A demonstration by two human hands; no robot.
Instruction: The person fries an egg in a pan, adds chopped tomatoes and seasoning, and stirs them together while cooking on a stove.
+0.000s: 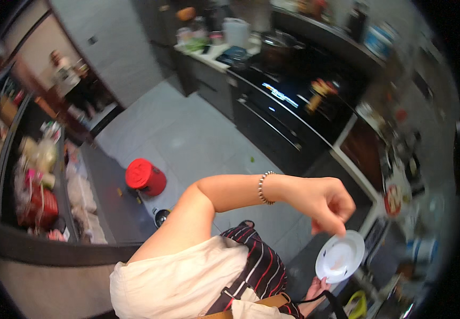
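Observation:
My left hand (327, 203), with a beaded bracelet (266, 187) at the wrist, is stretched out over the counter side. Its fingers are curled in and nothing shows between them, though the fingertips are partly hidden. Just below the thumb is a white plate (340, 256) with small dark marks and a faint brownish patch on its face. The plate is tilted; whether the thumb touches its rim I cannot tell. Gripping the plate's lower edge is my right hand (318, 288), its forearm partly covered by a dark strap.
A black cooktop (293, 91) with a pot (277, 44) adjoins the cluttered counter. A red bin-like container (145, 176) stands on the tiled floor (198, 131). Shelves with bagged goods (40, 175) line the left. Another person (68, 77) stands in the doorway.

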